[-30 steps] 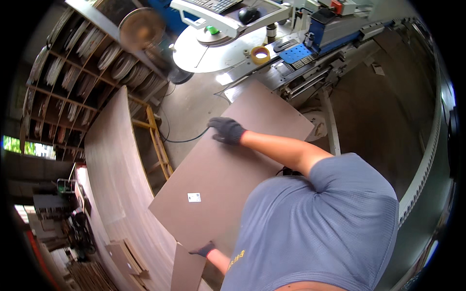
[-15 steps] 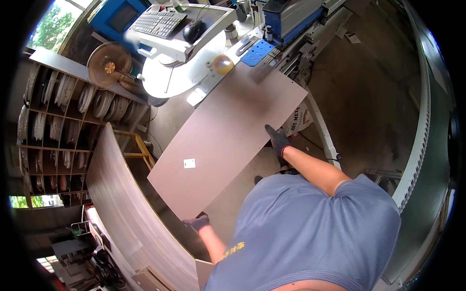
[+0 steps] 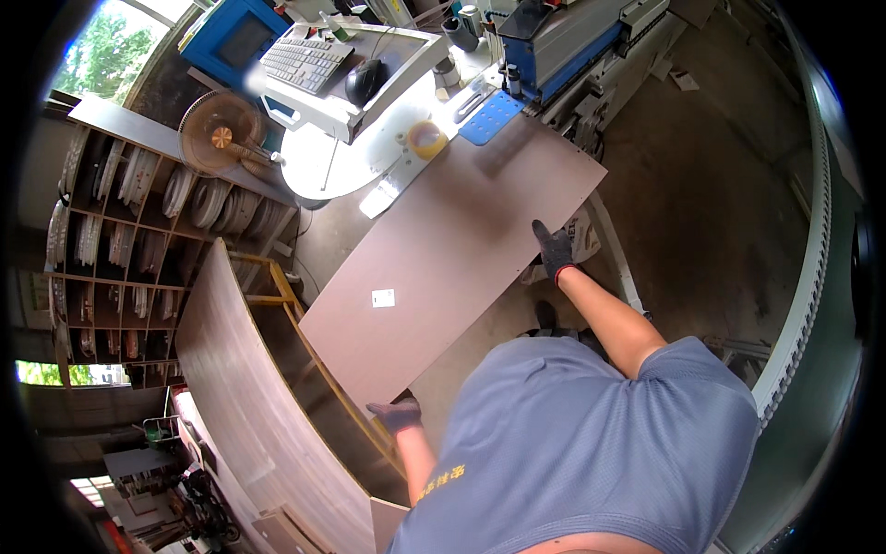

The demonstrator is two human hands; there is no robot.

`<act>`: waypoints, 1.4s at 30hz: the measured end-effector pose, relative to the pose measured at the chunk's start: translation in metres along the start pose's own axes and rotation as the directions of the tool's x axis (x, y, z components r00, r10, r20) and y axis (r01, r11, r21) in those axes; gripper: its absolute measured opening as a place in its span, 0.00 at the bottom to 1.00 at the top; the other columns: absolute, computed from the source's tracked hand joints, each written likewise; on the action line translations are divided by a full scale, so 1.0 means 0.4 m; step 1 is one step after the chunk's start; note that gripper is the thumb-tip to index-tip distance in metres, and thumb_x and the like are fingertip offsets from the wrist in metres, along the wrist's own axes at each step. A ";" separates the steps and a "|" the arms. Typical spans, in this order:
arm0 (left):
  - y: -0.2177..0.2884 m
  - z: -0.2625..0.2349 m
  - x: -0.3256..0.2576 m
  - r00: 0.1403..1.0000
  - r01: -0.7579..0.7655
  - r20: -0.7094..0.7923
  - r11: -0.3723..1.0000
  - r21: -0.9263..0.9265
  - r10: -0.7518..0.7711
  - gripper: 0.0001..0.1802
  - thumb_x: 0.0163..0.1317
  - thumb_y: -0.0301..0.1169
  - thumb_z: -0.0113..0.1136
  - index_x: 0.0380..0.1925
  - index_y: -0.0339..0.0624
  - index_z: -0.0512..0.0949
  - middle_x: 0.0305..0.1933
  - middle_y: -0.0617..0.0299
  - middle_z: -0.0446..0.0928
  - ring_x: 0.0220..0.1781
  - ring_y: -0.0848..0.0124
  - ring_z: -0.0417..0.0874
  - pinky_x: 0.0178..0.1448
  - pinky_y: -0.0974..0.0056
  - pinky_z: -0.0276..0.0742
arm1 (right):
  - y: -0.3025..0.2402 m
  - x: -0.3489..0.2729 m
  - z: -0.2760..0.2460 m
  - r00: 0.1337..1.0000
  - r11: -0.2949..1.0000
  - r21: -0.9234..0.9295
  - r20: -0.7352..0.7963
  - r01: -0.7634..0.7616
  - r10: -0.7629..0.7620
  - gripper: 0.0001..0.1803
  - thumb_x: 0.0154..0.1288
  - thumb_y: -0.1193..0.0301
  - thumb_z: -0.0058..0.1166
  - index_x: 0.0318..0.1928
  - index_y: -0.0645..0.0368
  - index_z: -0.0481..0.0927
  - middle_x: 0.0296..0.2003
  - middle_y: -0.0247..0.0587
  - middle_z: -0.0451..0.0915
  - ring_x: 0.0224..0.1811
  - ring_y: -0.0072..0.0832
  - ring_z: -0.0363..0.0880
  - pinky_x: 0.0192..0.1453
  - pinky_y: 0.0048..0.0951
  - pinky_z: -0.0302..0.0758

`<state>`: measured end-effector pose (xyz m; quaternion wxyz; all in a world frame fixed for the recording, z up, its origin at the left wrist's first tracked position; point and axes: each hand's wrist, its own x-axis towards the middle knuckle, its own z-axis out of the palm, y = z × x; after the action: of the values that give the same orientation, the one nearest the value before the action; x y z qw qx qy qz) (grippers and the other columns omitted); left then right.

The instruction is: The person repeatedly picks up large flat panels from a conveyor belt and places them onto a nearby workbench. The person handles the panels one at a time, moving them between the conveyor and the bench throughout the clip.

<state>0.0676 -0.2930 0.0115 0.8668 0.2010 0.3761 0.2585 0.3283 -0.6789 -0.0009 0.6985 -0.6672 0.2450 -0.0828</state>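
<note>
in the middle of the head view: a long brown board (image 3: 452,249) slants from lower left to upper right, its far end just beside a blue plate with holes (image 3: 492,118).
white label: a small sticker (image 3: 383,297) on the board's upper face, toward the near end.
left hand: gloved (image 3: 397,415), fingers grasping the board's near corner.
right hand: gloved (image 3: 554,249), fingers grasping the board's long right edge, a printed bag (image 3: 583,236) just beyond.
tape roll: yellow (image 3: 426,138), near the board's far left edge.
white table: rounded (image 3: 318,180), beyond the board, below a tray (image 3: 403,81) holding a keyboard (image 3: 307,62) and a black mouse (image 3: 365,81).
fan: round (image 3: 221,137), left of the white table, near a shelf (image 3: 152,139) filled with rolls (image 3: 214,205).
large panel: pale and curved in view (image 3: 268,397), left of the board, with a yellow frame (image 3: 288,294) between them.
</note>
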 end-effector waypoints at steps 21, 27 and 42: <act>0.141 -0.141 0.030 0.988 0.069 -0.152 0.844 0.532 0.015 0.23 0.61 0.56 0.56 0.44 0.50 0.74 0.32 0.66 0.77 0.28 0.73 0.73 0.31 0.69 0.68 | 0.049 0.072 -0.045 0.982 0.995 -0.045 0.162 -0.093 0.099 0.33 0.58 0.51 0.59 0.49 0.71 0.75 0.44 0.49 0.79 0.48 0.34 0.76 0.54 0.33 0.69; 0.185 -0.070 -0.030 0.962 0.179 -0.270 0.651 0.738 0.042 0.29 0.62 0.59 0.52 0.45 0.43 0.73 0.29 0.56 0.74 0.24 0.70 0.71 0.27 0.66 0.67 | 0.054 -0.012 -0.005 0.991 0.988 -0.142 0.125 0.061 -0.043 0.27 0.62 0.56 0.57 0.48 0.70 0.77 0.43 0.45 0.81 0.43 0.30 0.78 0.50 0.33 0.71; 0.189 -0.092 0.008 0.978 0.170 -0.197 0.291 0.942 0.068 0.24 0.67 0.55 0.47 0.33 0.44 0.74 0.24 0.68 0.66 0.19 0.78 0.64 0.20 0.72 0.58 | -0.023 -0.031 -0.019 0.980 0.994 -0.091 0.186 -0.058 0.074 0.27 0.60 0.53 0.58 0.41 0.69 0.78 0.33 0.45 0.81 0.35 0.34 0.78 0.44 0.36 0.72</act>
<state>0.0192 -0.2261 0.0275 0.5419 0.6379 0.5466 -0.0251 0.3160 -0.6811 0.0110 0.6921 -0.6925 0.2028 0.0148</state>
